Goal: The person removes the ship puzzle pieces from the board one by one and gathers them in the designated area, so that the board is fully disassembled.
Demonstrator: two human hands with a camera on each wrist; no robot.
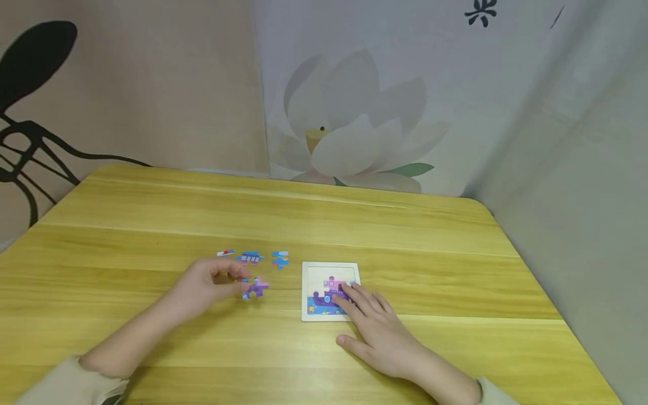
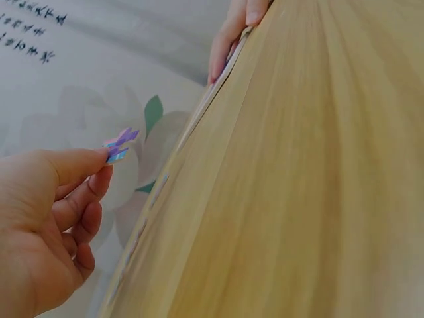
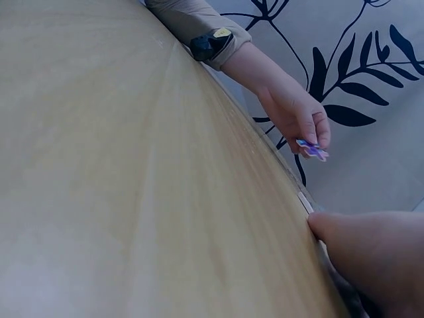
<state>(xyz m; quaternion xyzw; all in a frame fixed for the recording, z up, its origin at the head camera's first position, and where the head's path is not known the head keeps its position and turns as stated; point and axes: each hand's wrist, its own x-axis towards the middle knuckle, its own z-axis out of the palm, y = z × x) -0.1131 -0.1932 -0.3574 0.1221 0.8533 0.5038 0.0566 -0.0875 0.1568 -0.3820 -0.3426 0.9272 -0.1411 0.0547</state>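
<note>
Between thumb and fingertips my left hand pinches a purple and pink jigsaw piece, held above the table left of the puzzle. The left wrist view shows the same piece at the fingertips. A square white-framed puzzle tray lies flat on the table, partly filled with a purple ship on blue water. My right hand rests on the tray's right side with extended fingers, which cover part of the picture. Its thumb lies off the tray, near the front right corner.
Behind the held piece lie loose jigsaw pieces: a red, white and blue one, one with a row of windows and a blue and orange one. The wooden table ends at a printed curtain.
</note>
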